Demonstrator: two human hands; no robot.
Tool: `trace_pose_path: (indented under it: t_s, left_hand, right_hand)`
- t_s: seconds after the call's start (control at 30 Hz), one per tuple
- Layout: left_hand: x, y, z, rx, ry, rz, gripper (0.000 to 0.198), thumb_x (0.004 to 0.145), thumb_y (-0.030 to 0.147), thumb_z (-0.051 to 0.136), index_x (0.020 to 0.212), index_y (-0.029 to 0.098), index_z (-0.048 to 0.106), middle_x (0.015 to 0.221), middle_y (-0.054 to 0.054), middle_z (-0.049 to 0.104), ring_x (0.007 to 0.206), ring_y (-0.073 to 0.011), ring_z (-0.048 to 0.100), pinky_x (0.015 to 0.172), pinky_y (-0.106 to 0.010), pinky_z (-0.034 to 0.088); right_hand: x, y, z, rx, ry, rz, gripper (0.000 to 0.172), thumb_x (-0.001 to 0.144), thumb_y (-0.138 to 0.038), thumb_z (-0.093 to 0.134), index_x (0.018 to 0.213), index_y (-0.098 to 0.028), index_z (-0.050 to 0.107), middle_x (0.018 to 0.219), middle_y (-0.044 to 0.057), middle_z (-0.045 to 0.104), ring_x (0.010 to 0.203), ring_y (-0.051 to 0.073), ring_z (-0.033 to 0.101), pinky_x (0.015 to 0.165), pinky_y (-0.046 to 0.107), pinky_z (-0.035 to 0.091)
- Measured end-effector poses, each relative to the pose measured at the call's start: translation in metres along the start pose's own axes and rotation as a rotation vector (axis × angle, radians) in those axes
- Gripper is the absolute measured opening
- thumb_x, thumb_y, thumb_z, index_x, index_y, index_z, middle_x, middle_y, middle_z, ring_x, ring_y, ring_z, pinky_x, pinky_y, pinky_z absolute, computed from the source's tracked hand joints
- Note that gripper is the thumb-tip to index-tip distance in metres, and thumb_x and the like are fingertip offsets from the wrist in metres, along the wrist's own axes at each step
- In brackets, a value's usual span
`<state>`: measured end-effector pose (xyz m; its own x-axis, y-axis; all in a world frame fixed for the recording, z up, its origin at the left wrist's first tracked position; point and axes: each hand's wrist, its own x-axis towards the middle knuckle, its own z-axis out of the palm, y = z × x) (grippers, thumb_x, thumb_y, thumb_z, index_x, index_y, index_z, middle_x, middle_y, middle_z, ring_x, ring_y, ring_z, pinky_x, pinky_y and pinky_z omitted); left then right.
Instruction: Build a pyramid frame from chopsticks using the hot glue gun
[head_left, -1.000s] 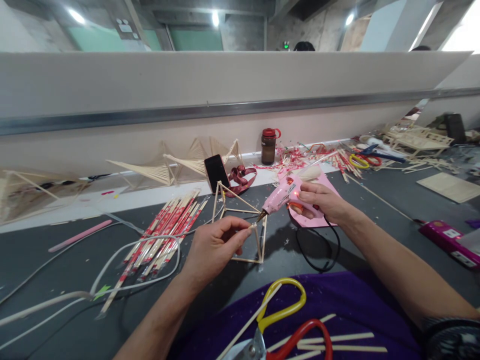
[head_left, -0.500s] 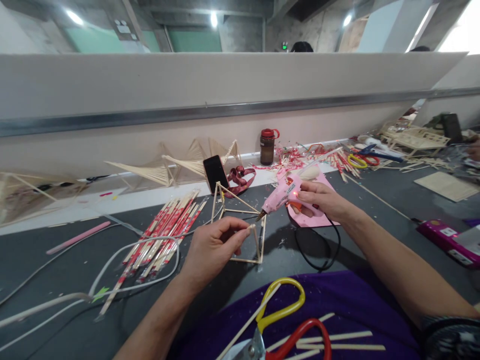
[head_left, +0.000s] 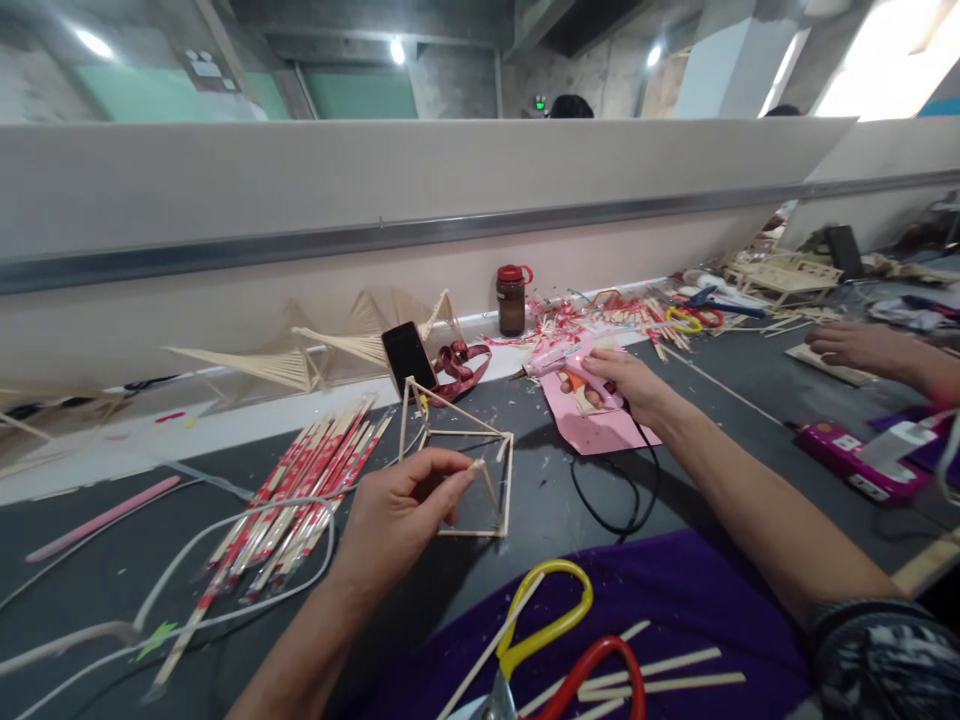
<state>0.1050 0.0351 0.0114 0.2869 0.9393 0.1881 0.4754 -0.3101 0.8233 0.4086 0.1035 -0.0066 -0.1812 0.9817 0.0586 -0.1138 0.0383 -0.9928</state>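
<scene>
My left hand [head_left: 409, 515] pinches the upper end of a short wooden stick at the near side of a small stick frame [head_left: 469, 433]. The frame rests on the dark table, partly hidden behind my fingers. In my right hand [head_left: 619, 380] is a pink hot glue gun [head_left: 559, 357], its little light lit red and its nozzle pointing left. The gun is held over a pink sheet [head_left: 592, 435], apart from the frame. Its black cord [head_left: 645, 500] loops down to the table.
Wrapped chopsticks [head_left: 292, 490] and a white cable [head_left: 232, 510] lie left. Scissors [head_left: 555, 620] and loose sticks [head_left: 660, 680] rest on purple cloth. A phone [head_left: 409, 355] leans behind the frame near a bottle [head_left: 512, 300]. Another person's hand [head_left: 847, 345] reaches in from the right, beyond a purple power strip [head_left: 855, 460].
The glue gun has moved away from the frame, back and up over the pink sheet. My left hand keeps its pinch. Another person's hand has come in at right. The view has shifted slightly.
</scene>
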Motion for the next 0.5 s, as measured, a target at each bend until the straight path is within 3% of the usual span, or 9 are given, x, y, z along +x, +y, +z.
trace_pose_path:
  t_s: [0.1,0.27,0.5]
  left_hand:
    - [0.001,-0.002,0.000,0.024,0.014,-0.017,0.024,0.077,0.041,0.062,0.084,0.019,0.068,0.053,0.003,0.059,0.045,-0.0090,0.052,0.044,-0.018,0.040]
    - [0.003,-0.006,-0.002,0.070,0.018,-0.017,0.030,0.076,0.046,0.062,0.088,0.019,0.068,0.051,0.003,0.059,0.045,-0.0102,0.053,0.044,-0.018,0.039]
    - [0.005,-0.004,-0.003,0.069,0.016,-0.029,0.033,0.073,0.049,0.062,0.086,0.019,0.068,0.050,0.003,0.059,0.044,-0.0113,0.053,0.043,-0.020,0.041]
  right_hand:
    - [0.007,0.005,-0.006,0.022,0.102,0.034,0.024,0.086,-0.033,0.052,0.088,-0.011,0.060,0.079,0.009,0.070,0.043,0.006,0.050,0.035,0.016,0.033]
    - [0.016,0.018,-0.021,-0.067,0.316,0.081,0.018,0.087,-0.026,0.050,0.081,-0.011,0.059,0.048,0.000,0.059,0.036,0.006,0.047,0.032,0.014,0.030]
    - [0.024,0.030,-0.045,-0.090,0.367,0.161,0.040,0.095,-0.034,0.031,0.082,-0.010,0.061,0.054,0.005,0.064,0.041,0.010,0.054,0.038,0.017,0.041]
